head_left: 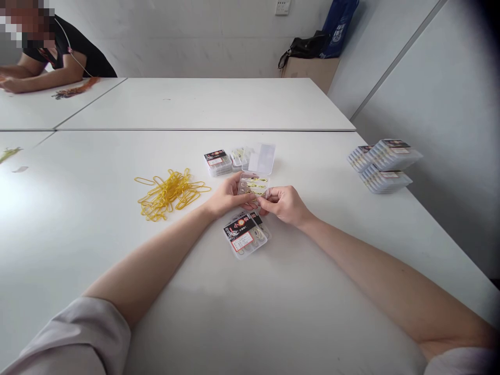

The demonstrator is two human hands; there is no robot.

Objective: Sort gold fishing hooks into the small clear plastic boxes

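My left hand [230, 195] grips an open clear plastic box [253, 183] from its left side, thumb over the near edge. Yellow-green and metal pieces that look like fishing hooks lie in its compartments, and its clear lid [260, 159] stands raised at the back. At the near right corner, my right hand [283, 204] has thumb and fingers pinched on the box's edge; anything small between them is hidden. Just below both hands lies a closed box with a black and white label [244, 234], overlapping another one. Behind my left hand are more small boxes [217, 162].
A heap of yellow loops [172, 192] lies left of my hands. Several stacked clear boxes [385, 164] stand by the table's right edge. Across the table, a person [70, 57] leans near an orange bundle [78, 89]. A cardboard box [310, 70] with bags stands by the wall.
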